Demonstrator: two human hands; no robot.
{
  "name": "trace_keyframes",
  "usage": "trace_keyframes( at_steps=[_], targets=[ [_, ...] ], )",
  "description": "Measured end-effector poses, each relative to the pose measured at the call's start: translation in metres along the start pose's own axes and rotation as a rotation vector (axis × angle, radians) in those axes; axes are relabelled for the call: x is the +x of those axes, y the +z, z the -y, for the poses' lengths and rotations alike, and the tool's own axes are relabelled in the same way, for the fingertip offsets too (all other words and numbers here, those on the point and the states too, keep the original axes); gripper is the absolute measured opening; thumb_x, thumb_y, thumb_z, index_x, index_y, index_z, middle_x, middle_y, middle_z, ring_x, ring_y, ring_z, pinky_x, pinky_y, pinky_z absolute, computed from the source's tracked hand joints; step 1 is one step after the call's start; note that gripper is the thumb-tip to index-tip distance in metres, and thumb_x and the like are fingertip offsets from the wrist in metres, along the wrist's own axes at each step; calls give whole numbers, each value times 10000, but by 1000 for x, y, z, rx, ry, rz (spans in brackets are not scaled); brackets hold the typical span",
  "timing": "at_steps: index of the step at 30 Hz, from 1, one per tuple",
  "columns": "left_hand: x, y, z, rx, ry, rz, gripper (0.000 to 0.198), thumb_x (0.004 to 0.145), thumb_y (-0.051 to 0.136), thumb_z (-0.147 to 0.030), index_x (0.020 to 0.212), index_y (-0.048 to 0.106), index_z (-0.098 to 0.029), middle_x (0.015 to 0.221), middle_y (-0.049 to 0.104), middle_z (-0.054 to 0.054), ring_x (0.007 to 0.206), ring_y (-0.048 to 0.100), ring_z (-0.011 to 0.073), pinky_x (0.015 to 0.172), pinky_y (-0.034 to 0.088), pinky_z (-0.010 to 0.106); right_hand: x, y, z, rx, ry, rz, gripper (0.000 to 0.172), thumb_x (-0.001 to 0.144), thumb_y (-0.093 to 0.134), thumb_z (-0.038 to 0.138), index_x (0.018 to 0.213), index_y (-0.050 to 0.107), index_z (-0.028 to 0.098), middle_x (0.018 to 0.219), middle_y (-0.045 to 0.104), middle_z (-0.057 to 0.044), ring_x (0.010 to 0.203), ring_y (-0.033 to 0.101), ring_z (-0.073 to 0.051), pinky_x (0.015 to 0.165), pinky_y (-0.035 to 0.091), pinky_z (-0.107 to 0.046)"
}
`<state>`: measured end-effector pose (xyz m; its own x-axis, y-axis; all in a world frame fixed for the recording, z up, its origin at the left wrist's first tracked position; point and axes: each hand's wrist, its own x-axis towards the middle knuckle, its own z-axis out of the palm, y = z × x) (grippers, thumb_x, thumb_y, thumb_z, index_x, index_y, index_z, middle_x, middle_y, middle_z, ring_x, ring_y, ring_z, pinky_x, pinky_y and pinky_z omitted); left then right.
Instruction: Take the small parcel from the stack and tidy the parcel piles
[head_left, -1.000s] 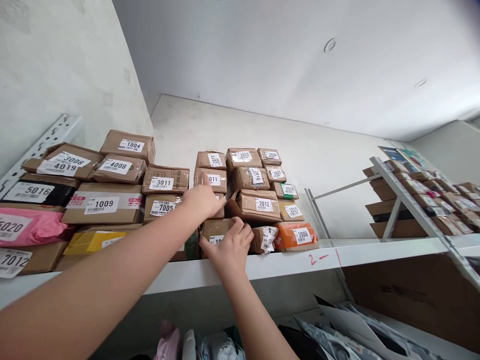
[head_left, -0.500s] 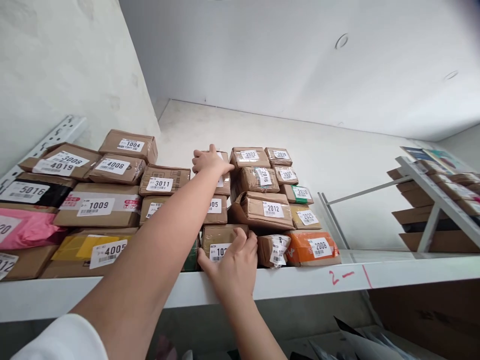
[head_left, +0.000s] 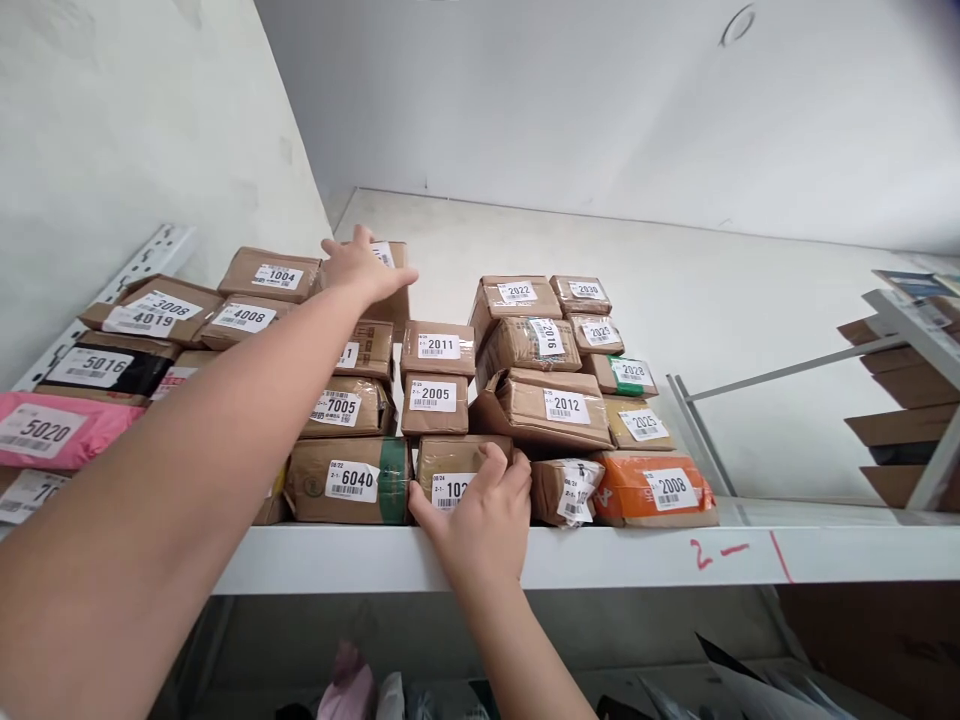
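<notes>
High on the shelf, my left hand (head_left: 364,268) grips a small brown cardboard box (head_left: 394,285) from above, thumb along its right side. Part of its white label shows; its number is covered. This box is over the stack with the 7005 box (head_left: 345,407), against or just above the box below it; I cannot tell which. Lower down, my right hand (head_left: 480,520) rests with spread fingers against the front of a bottom-row box (head_left: 457,455), partly covering its label starting 102. To the right of the held box are the 2011 box (head_left: 439,347) and 2005 box (head_left: 435,404), stacked.
More labelled parcels are stacked left, including a pink bag (head_left: 67,430), and right, including an orange-wrapped box (head_left: 652,488). The white shelf edge (head_left: 600,555) runs across in front. A metal upright (head_left: 701,435) stands right. Bags (head_left: 349,685) lie below.
My left hand has carried the small box left and up from the stack above 2005, uncovering the 2011 box. My right hand stays at the same bottom box. The view has shifted left.
</notes>
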<state>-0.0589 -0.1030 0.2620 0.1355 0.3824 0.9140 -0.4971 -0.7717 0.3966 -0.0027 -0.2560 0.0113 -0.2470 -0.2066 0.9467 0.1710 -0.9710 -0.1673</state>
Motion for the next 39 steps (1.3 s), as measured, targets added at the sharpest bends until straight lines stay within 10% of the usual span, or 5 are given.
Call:
trace_keyframes(
  at_steps=[7,32,39],
  targets=[
    [-20,13,44,230,142,-28,877,592,670,-627,1329,439,-212,1350,373,220,1238,427,445,1014,402,495,-1,0,1,15,20,13,746,636,726,541,1153,439,85,1162,448,-270,1012,509,-398,825,481,-510],
    [-19,8,53,357,141,-66,932,659,572,-710,1425,368,-219,1455,345,245,1351,292,473,1101,213,621,-3,-1,1,72,30,42,713,657,705,515,1168,421,107,1212,427,-278,1065,493,-402,854,452,-519],
    [-105,18,22,198,475,-72,860,814,526,-588,1500,180,-203,1526,195,181,1425,214,336,1181,190,445,-3,0,1,66,29,56,818,588,740,533,1198,397,111,1238,404,-293,1061,493,-417,848,435,-530]
  ],
)
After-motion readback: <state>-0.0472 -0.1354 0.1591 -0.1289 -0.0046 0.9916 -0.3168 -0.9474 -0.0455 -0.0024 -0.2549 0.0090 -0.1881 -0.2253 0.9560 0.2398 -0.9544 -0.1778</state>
